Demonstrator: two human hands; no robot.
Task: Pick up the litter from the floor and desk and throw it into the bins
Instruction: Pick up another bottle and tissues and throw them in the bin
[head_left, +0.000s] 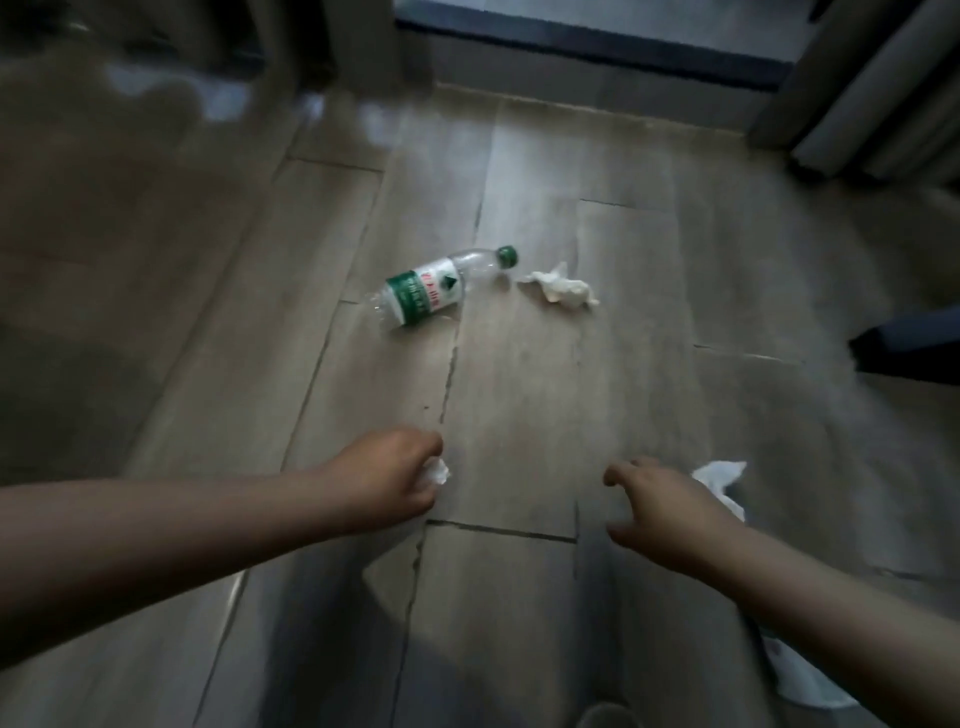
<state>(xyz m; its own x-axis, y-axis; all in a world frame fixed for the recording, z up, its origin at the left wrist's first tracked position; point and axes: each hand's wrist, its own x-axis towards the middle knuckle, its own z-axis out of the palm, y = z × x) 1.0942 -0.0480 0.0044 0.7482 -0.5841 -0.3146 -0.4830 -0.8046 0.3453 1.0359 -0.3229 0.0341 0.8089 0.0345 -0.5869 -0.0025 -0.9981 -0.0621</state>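
An empty clear plastic bottle (434, 293) with a green cap and green label lies on its side on the wood floor. Just right of its cap lies a crumpled white tissue (561, 287). My left hand (389, 475) is curled round a small white paper wad (435, 472), low over the floor, well short of the bottle. My right hand (670, 506) hovers with fingers spread and relaxed, holding nothing. Behind it lies another white tissue (719, 478), partly hidden by the hand.
A white wrapper or packet (800, 675) lies on the floor under my right forearm. Grey curtains (872, 88) hang at the back right beside a dark window sill (597, 47). A dark furniture edge (909, 348) juts in at the right.
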